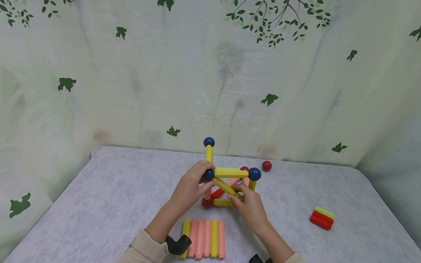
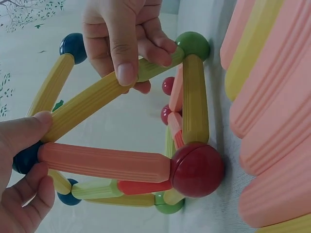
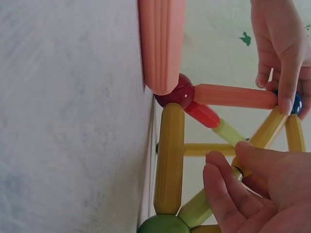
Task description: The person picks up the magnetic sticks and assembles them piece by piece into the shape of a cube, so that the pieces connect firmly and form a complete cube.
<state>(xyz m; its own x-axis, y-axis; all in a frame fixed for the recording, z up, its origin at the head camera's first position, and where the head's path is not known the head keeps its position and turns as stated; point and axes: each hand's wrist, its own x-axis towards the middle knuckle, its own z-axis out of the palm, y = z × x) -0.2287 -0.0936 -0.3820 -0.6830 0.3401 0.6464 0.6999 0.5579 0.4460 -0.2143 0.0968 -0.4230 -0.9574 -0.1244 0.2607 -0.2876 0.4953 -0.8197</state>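
A frame of rods and balls (image 1: 228, 183) stands at the middle of the grey table (image 1: 113, 206). My left hand (image 1: 203, 177) grips a dark blue ball (image 1: 208, 174) at an upper corner; in the left wrist view its fingers (image 2: 29, 131) curl round that ball (image 2: 22, 160), beside a pink rod (image 2: 104, 162). My right hand (image 1: 236, 193) pinches the diagonal yellow rod (image 1: 225, 186), thumb and fingers (image 2: 124, 63) closed on the rod (image 2: 82, 104). The base shows a red ball (image 3: 175, 94), a yellow rod (image 3: 169, 160) and a green ball (image 3: 163, 224).
A row of loose pink and yellow rods (image 1: 205, 237) lies just in front of the frame. A loose red ball (image 1: 266, 166) sits behind it. Stacked red and yellow rods (image 1: 322, 217) lie to the right. A leaf-printed curtain (image 1: 162, 81) closes the back.
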